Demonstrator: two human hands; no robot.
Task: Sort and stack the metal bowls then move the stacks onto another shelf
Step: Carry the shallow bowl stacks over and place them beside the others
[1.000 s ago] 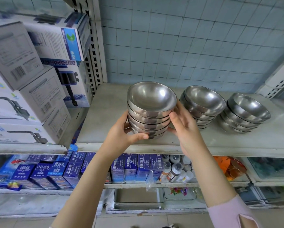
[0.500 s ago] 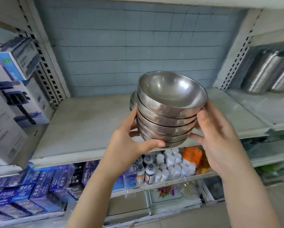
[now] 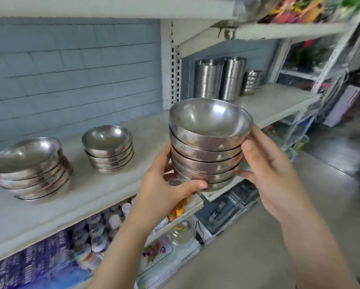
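Far left on the grey shelf (image 3: 116, 190): a wide stack of bowls (image 3: 32, 170); beside it, a narrower stack (image 3: 108, 150). Centre: a carried stack (image 3: 208, 142), lifted clear of the shelf edge, left hand (image 3: 166, 184) cupped beneath with thumb clamped across the base, right hand (image 3: 270, 174) pressed against the side, probably to stop sliding. Right: the neighbouring shelf (image 3: 275, 99), holding tall steel stacks (image 3: 220, 80), likely the destination.

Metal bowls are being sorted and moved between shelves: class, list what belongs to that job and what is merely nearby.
Job:
- held bowl stack, in left hand and right hand
- two bowl stacks on shelf
- right-hand shelf

Nearby:
- white bottles
- blue boxes
- tall steel stacks
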